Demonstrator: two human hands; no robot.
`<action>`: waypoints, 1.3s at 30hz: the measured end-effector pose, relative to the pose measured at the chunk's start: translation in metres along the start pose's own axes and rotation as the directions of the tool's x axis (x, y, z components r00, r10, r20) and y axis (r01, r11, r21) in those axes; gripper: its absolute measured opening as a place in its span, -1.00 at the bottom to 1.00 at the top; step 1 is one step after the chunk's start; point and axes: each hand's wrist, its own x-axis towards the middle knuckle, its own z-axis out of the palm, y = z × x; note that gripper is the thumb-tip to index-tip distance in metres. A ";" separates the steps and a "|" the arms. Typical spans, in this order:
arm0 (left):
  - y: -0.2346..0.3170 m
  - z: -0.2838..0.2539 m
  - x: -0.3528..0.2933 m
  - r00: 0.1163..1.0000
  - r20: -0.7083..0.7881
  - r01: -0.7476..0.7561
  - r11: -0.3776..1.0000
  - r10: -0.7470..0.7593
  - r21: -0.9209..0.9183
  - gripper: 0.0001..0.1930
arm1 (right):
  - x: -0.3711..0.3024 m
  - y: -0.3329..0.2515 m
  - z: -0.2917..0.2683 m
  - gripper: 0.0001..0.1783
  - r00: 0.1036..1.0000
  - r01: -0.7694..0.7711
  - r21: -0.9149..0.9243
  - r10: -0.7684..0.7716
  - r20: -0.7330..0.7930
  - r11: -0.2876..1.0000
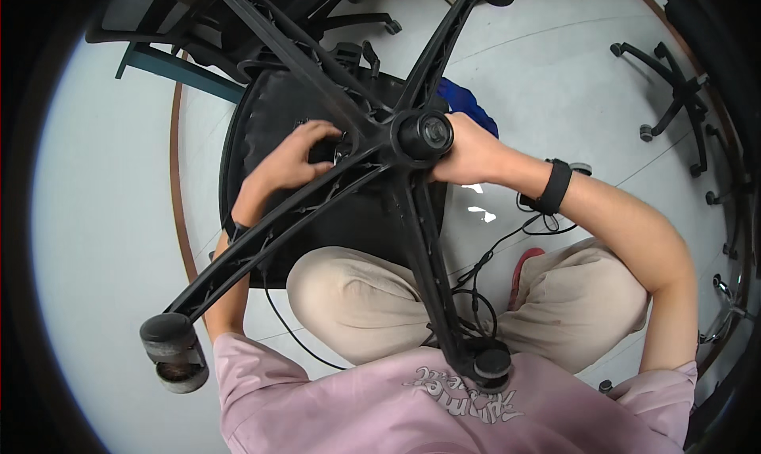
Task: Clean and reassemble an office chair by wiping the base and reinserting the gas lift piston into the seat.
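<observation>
An office chair lies upside down before me, its black five-armed base (pixel 412 208) with casters raised above the dark seat underside (pixel 317 224). The round hub (pixel 424 135) faces up at the centre. My left hand (pixel 301 154) reaches beneath the base arms, thumb and fingers curved apart beside a small metallic part (pixel 342 149) of the seat mechanism. Just right of the hub and partly behind it, my right hand (pixel 469 149) looks closed. The hub hides its fingertips and whatever they hold.
A blue bundle (pixel 469 105) shows behind my right hand. Black cables (pixel 479 276) run over the floor between my legs and to the right. Other office chairs stand at the upper left (pixel 214 26) and right (pixel 674 89). Several casters project toward my body.
</observation>
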 end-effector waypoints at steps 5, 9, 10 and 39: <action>0.006 0.039 -0.016 0.983 -0.153 -0.068 0.975 0.101 0.213 -0.21 | -0.005 0.001 -0.009 -0.63 0.993 -0.085 -0.127 0.094 0.066 0.988; 0.001 0.051 -0.007 0.985 -0.091 -0.099 0.905 0.150 0.413 0.15 | -0.019 0.021 -0.009 -0.54 0.996 -0.054 -0.068 0.059 0.064 0.996; 0.003 0.055 -0.003 0.987 -0.075 -0.087 0.863 0.142 0.497 0.20 | -0.023 0.027 -0.009 -0.54 0.997 -0.055 -0.073 0.059 0.056 0.996; -0.047 0.079 -0.017 0.804 -0.323 0.560 0.819 -0.500 0.125 -0.32 | -0.112 0.043 -0.049 -0.80 0.904 -0.160 0.137 0.201 -0.378 0.978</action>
